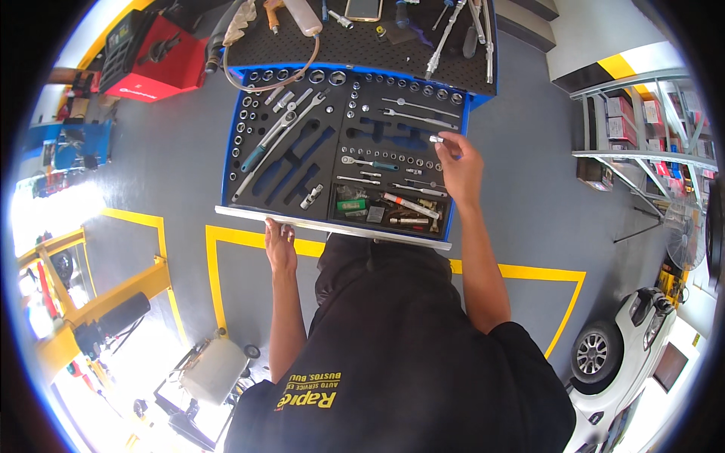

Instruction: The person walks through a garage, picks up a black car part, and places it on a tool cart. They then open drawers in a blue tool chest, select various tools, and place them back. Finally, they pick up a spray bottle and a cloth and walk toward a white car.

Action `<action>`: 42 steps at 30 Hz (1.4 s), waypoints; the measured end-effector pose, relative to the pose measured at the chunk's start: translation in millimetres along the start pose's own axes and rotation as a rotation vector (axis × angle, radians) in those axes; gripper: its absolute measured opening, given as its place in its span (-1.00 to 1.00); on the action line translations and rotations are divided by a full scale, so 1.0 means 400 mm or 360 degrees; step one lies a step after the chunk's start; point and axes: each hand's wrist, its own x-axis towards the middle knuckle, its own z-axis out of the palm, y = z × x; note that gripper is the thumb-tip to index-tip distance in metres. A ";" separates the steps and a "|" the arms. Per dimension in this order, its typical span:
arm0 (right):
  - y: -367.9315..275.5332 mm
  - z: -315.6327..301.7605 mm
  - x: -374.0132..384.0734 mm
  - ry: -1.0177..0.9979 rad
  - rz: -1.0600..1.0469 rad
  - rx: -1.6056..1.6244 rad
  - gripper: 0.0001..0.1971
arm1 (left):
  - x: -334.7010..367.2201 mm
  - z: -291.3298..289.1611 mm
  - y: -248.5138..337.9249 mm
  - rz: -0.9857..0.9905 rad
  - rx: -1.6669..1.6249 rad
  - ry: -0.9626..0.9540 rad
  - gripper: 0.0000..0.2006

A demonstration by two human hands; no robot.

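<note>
My right hand [462,164] pinches a small shiny metal socket [436,139] between thumb and fingertips, above the right side of an open tool drawer [332,220]. Below it, the foam tray has rows of sockets, a small teal-handled ratchet [368,163] and extension bars. My left hand [280,243] is at the drawer's pale front edge, its fingers curled; a small shiny spot shows among them, too small to name. In the left foam tray lie a long teal-handled ratchet [269,140], a long bar, a universal joint [311,196] and several large sockets.
Atop the blue cabinet [483,98], a black perforated mat bears a phone [363,9], a clear hose [316,53] and long metal bars [445,38]. A red toolbox [162,60] is at far left, metal shelving [649,155] at right, and a white vehicle [630,340] at lower right.
</note>
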 end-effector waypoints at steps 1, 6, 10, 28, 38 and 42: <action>-0.001 0.009 0.016 -0.0005 -0.0005 0.0025 -0.76 | 0.004 0.003 0.001 -0.0009 0.0005 -0.0009 -0.60; -0.002 0.083 0.060 -0.0013 -0.0191 0.0106 -0.76 | 0.003 -0.001 -0.008 -0.0013 -0.0060 0.0008 -0.70; -0.028 0.231 0.170 0.0059 -0.0641 -0.0002 -0.77 | -0.004 0.037 0.016 -0.0059 -0.0045 0.0089 -0.71; 0.014 0.478 0.370 -0.0067 -0.1348 -0.0966 -0.58 | 0.027 -0.047 0.017 -0.0093 0.0277 -0.0016 -0.74; -0.071 0.454 0.329 -0.0112 -0.1141 -0.1184 -0.61 | 0.055 -0.072 0.056 -0.0178 0.0422 -0.0142 -0.70; -0.140 0.332 0.299 0.0002 -0.1118 -0.0792 -0.56 | 0.061 -0.116 0.062 -0.0215 0.0423 -0.0248 -0.67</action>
